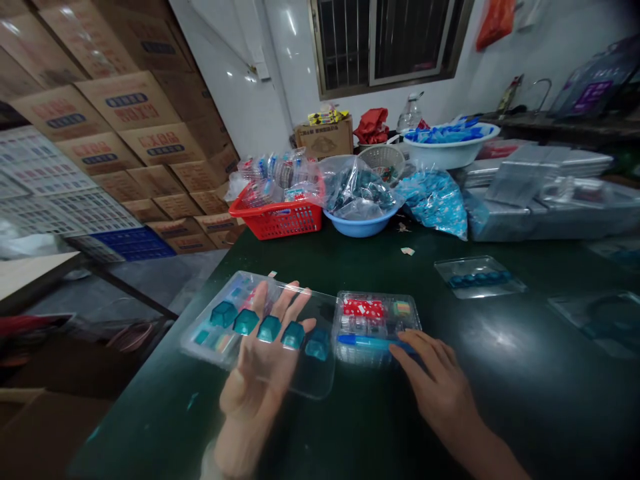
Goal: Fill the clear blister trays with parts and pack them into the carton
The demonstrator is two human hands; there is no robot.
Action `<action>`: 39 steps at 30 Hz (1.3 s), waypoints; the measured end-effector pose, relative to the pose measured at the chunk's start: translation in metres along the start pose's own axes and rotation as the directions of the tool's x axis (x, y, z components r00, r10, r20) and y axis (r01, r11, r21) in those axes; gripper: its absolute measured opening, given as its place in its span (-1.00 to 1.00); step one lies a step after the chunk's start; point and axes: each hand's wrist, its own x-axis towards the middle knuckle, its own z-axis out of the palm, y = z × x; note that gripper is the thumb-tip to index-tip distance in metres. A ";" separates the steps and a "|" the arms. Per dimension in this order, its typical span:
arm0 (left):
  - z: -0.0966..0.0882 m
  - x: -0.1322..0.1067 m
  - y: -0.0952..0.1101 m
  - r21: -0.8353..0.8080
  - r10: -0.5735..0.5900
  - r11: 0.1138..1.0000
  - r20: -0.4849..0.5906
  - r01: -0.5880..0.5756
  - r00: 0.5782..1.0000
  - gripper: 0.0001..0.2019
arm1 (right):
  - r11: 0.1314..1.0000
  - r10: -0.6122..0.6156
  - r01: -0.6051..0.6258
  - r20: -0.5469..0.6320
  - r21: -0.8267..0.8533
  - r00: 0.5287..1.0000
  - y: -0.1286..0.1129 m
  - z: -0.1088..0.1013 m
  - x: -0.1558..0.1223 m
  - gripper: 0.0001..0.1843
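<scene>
My left hand is palm up with fingers stretched out beneath a clear plastic lid, which rests on it. A row of several teal, gem-shaped pieces shows along the lid. Behind its left part are blurred blue and pale items I cannot make out. To the right, a clear compartment box lies on the table, holding a red white-dotted roll and a small striped piece. My right hand pinches the right end of a blue pen lying across the box.
The dark green table bears another clear lid with teal pieces. At the back are a red basket of packets, a blue basin, a bag of blue pieces and stacked clear lids. Cartons stand left.
</scene>
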 end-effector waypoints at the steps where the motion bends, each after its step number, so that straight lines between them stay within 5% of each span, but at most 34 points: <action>1: 0.001 0.001 -0.001 0.005 0.004 1.000 0.003 -0.004 1.000 -0.07 | 1.000 -0.003 0.003 0.001 0.005 1.000 0.001 0.001 -0.001 -0.67; 11: 0.007 0.025 -0.004 0.114 -0.140 0.987 0.232 0.116 0.963 -0.07 | 0.999 -0.033 0.034 -0.055 0.029 0.998 0.007 0.015 -0.012 -0.63; 18: 0.028 0.062 0.005 0.354 -0.139 0.934 0.482 -0.047 0.865 -0.27 | 0.999 -0.015 0.018 -0.076 0.042 0.997 0.007 0.019 -0.014 -0.66; 20: 0.038 0.072 0.005 0.512 -0.171 0.844 0.543 -0.162 0.822 -0.28 | 0.999 -0.013 0.016 -0.078 0.041 0.997 0.007 0.019 -0.014 -0.65; 23: 0.053 0.083 0.001 0.706 -0.247 0.591 0.618 -0.389 0.746 -0.20 | 0.997 0.013 -0.004 -0.125 0.072 0.992 0.005 0.017 -0.014 -0.64; 30: 0.064 0.097 -0.026 0.699 -0.550 0.048 0.615 -0.714 0.565 -0.13 | 0.967 0.206 -0.180 -0.137 0.181 0.969 -0.001 0.010 -0.015 -0.69; 33: 0.059 0.102 -0.034 0.675 -0.648 -0.012 0.557 -0.738 0.520 -0.17 | 0.951 0.275 -0.243 -0.161 0.190 0.948 0.000 0.011 -0.016 -0.69; 39: 0.052 0.104 -0.045 0.696 -0.716 0.045 0.523 -0.716 0.463 -0.22 | 0.911 0.401 -0.372 -0.163 0.181 0.902 0.006 0.017 -0.022 -0.65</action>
